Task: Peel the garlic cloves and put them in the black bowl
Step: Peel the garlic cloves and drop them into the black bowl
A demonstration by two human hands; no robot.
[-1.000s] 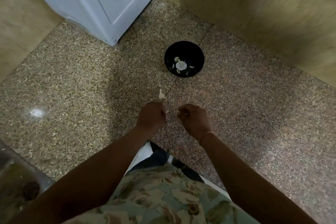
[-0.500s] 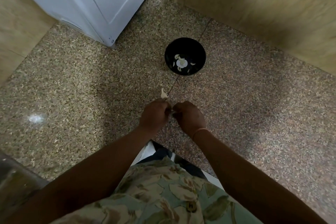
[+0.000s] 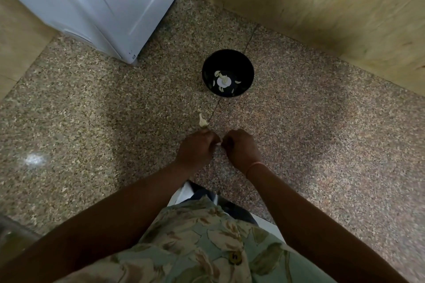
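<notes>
Left hand (image 3: 197,149) and right hand (image 3: 241,149) meet, each grip pinched narrow on one garlic clove (image 3: 218,144); black bowl (image 3: 247,76) stands well beyond.

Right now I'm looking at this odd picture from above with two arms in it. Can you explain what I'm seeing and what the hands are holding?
There is no machine here. A person wears one camera on the head, and it looks down at their own bare hands. The left hand and right hand are curled close together, pinching a small pale garlic clove between them, apparently peeling it. A pale garlic scrap shows just beyond the left hand; whether it is held or lying down is unclear. Farther off on the speckled stone surface stands a black bowl with pale garlic bits inside. A white appliance sits at the back left.
</notes>
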